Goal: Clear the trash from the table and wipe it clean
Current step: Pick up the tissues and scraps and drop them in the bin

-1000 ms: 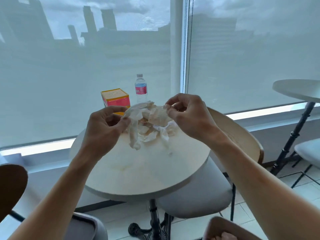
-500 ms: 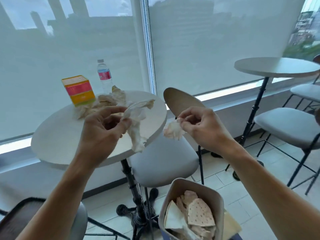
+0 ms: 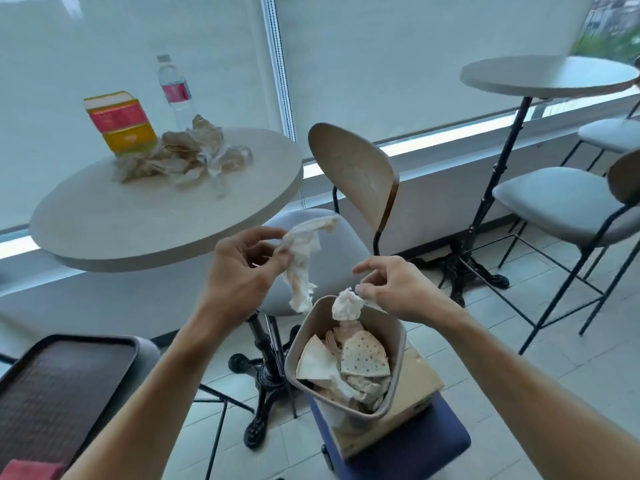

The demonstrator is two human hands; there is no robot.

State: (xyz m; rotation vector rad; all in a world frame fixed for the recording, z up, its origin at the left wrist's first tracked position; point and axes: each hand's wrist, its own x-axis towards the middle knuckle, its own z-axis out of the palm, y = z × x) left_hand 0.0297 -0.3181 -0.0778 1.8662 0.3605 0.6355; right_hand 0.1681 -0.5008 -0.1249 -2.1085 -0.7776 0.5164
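Observation:
My left hand (image 3: pixel 242 268) pinches a long crumpled white tissue (image 3: pixel 303 258) that hangs just left of the bin's rim. My right hand (image 3: pixel 394 289) holds a small crumpled tissue wad (image 3: pixel 346 304) by the fingertips, right above the beige trash bin (image 3: pixel 398 344). The bin holds several used napkins and papers. A pile of crumpled brown and clear wrappers (image 3: pixel 183 157) lies on the round pale table (image 3: pixel 138 220) at the left.
An orange and red box (image 3: pixel 119 121) and a water bottle (image 3: pixel 176 93) stand at the table's far side. The bin sits on a cardboard box (image 3: pixel 415 393) on a blue stool (image 3: pixel 415 445). A dark tray (image 3: pixel 59 386) lies lower left. Chairs (image 3: pixel 353 174) and a second table (image 3: pixel 547 74) stand to the right.
Both hands have carried their tissues away from the table and down to the right. The right hand's wad now hangs over the bin, and the view has turned toward the bin.

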